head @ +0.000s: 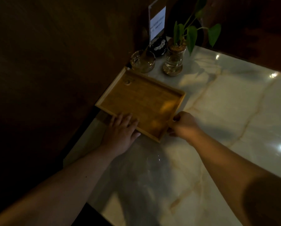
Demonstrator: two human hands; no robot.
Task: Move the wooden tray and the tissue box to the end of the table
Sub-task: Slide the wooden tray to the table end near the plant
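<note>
The wooden tray (141,101) is a shallow, empty rectangle lying on the white marble table (234,103), close to the table's left edge and the dark wall. My left hand (120,132) rests on the tray's near long rim, fingers spread over the edge and onto the tray floor. My right hand (184,126) grips the tray's near right corner, fingers curled around the rim. No tissue box is in view.
Beyond the tray stand a glass ashtray (142,61), a glass vase with a green plant (175,59), a dark round object (158,46) and an upright acrylic sign holder (157,22). A dark wooden wall (55,62) runs along the table's left side.
</note>
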